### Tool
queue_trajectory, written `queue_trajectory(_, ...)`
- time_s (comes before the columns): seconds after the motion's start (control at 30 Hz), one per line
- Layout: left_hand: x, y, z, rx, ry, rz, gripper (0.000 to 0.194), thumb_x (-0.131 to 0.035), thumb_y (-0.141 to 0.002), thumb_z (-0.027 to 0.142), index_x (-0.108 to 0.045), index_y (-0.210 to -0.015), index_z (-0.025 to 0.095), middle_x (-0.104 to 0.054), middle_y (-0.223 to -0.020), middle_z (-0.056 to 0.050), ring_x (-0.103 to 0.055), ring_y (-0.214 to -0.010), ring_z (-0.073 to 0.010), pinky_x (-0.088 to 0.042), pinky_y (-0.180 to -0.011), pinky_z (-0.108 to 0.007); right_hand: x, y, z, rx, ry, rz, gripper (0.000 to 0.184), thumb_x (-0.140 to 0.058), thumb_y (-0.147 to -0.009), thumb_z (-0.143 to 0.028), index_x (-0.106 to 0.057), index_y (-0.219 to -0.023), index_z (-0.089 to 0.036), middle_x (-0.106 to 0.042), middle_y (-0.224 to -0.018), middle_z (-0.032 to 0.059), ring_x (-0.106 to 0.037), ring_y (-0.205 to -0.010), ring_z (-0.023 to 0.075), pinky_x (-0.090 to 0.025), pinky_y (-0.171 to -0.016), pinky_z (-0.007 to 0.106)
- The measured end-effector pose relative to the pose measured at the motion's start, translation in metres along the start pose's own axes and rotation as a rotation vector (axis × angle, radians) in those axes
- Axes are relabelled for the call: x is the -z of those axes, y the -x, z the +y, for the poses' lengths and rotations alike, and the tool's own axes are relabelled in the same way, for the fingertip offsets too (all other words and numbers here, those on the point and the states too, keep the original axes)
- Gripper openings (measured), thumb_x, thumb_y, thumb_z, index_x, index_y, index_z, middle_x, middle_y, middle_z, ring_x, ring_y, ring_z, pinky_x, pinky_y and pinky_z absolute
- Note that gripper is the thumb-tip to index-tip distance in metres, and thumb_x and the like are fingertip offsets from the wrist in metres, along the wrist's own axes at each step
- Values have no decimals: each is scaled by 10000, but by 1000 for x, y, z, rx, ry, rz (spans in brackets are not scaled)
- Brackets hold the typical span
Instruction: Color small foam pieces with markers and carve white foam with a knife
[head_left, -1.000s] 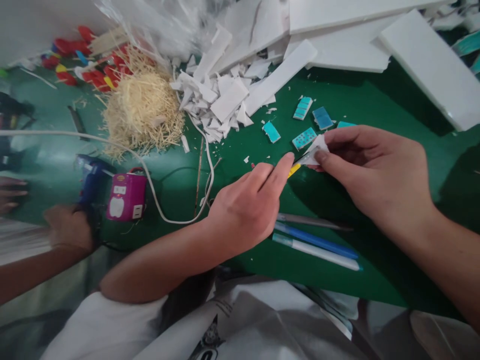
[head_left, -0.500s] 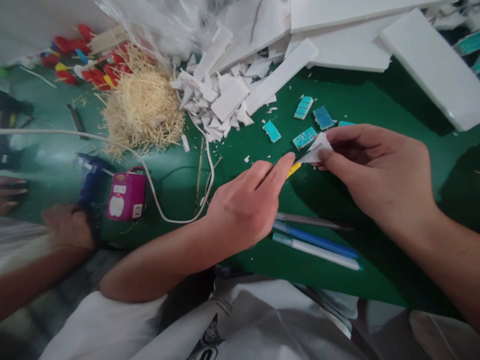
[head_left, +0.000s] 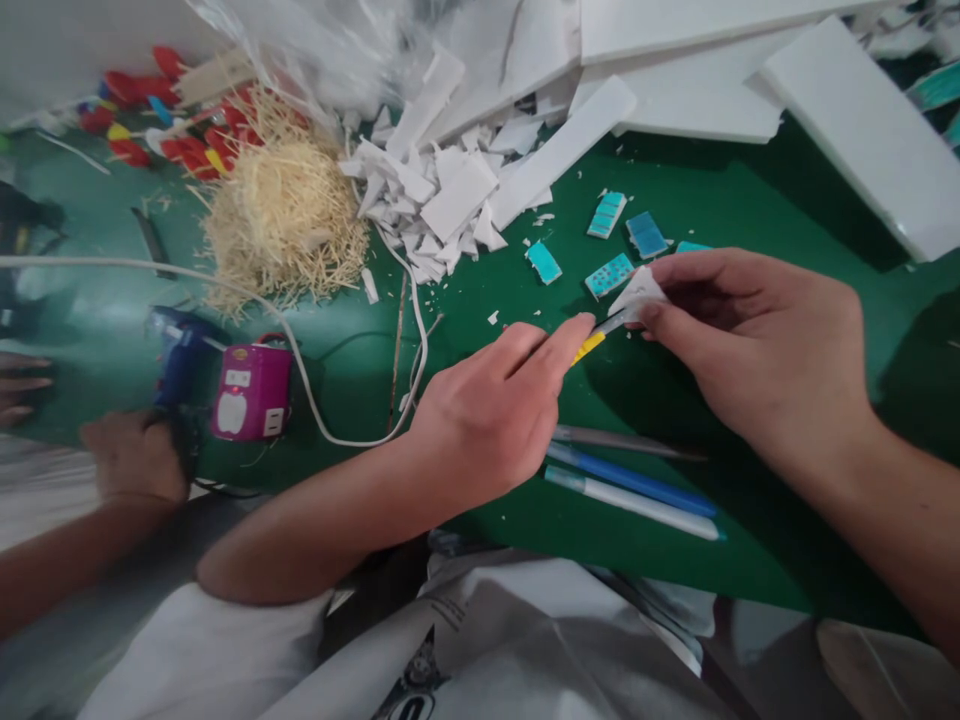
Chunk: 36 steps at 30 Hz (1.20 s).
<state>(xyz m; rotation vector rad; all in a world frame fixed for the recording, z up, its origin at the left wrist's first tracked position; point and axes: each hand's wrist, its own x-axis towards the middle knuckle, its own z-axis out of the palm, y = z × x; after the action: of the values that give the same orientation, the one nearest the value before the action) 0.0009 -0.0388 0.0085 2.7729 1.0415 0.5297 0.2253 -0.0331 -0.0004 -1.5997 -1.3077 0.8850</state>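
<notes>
My left hand [head_left: 499, 405] is closed around a yellow utility knife [head_left: 589, 347], its index finger stretched along the top. The knife's blade reaches the lower edge of a small white foam piece [head_left: 639, 290]. My right hand [head_left: 772, 335] pinches that foam piece between thumb and fingers. Just beyond it lie small foam blocks with coloured tops: a dotted turquoise block [head_left: 609, 275], a striped block [head_left: 606, 214], a blue block [head_left: 646, 235] and a plain turquoise block [head_left: 544, 262]. Below my hands rest a blue pen [head_left: 637, 480], a white pen [head_left: 637, 503] and a grey pointed tool [head_left: 634, 441].
White foam scraps [head_left: 457, 190] and large foam sheets [head_left: 682, 95] cover the back. A heap of thin wooden sticks [head_left: 289, 215] stands left of them. A white cable [head_left: 300, 360] loops past a magenta power adapter [head_left: 253, 392] and a blue glue gun [head_left: 180, 355]. Another person's hand [head_left: 139, 455] is at left.
The knife has drawn back slightly down and to the right, so more of its blade shows against the foam piece. My right hand has barely moved.
</notes>
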Motion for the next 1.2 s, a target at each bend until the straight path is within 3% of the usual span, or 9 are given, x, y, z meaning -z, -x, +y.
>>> queue_trajectory(0.2,0,0,1,6,-133,-2,423,-469,-1103,94,-551,-1517,72,-760,-1122,-73,-758,-939,-127,-620,-815,-214,0,-3,-1,3,-52,-6,137,-807,-819,-121,-818,-813,-258,-809,-798,-25,-742,-671,141,-625,-609,268)
queue_trajectory(0.4,1,1,1,24,-38,-54,440,-455,-1099,95,-559,-1525,128,-750,-1132,-58,-756,-928,-117,-621,-784,-212,0,0,3,10,-55,-8,186,-781,-825,-111,-828,-846,-290,-831,-875,-24,-771,-758,178,-657,-692,317)
queue_trajectory(0.63,1,0,-1,41,-83,-58,447,-444,-1111,119,-543,-1547,123,-748,-1148,-66,-753,-945,-118,-611,-797,-202,2,0,1,-11,-38,-59,203,-759,-884,-109,-807,-871,-306,-816,-891,-27,-772,-758,178,-649,-692,324)
queue_trajectory(0.87,0,1,-2,33,-22,-64,449,-464,-1103,115,-551,-1543,146,-745,-1146,-55,-757,-954,-119,-616,-803,-205,0,-2,1,-7,-50,-37,200,-752,-835,-92,-813,-844,-283,-812,-835,-34,-759,-710,156,-633,-642,287)
queue_trajectory(1.03,0,0,-2,9,98,45,399,-490,-1092,87,-593,-1478,95,-769,-1146,-72,-750,-967,-115,-638,-885,-228,0,-3,-1,-31,-78,4,157,-786,-821,-111,-801,-849,-265,-807,-800,-26,-753,-654,143,-636,-601,267)
queue_trajectory(1.1,2,0,-1,25,80,69,405,-499,-1088,94,-599,-1481,115,-776,-1161,-71,-755,-974,-122,-647,-907,-245,0,-2,-1,-48,-93,10,111,-803,-824,-151,-804,-845,-260,-799,-784,-29,-732,-608,133,-617,-566,262)
queue_trajectory(1.2,5,-1,0,72,34,69,425,-512,-1084,112,-613,-1491,180,-777,-1206,-68,-774,-1026,-142,-656,-958,-273,1,-1,-2,-41,-148,30,135,-825,-782,-138,-824,-831,-264,-824,-827,-26,-763,-689,145,-642,-639,275)
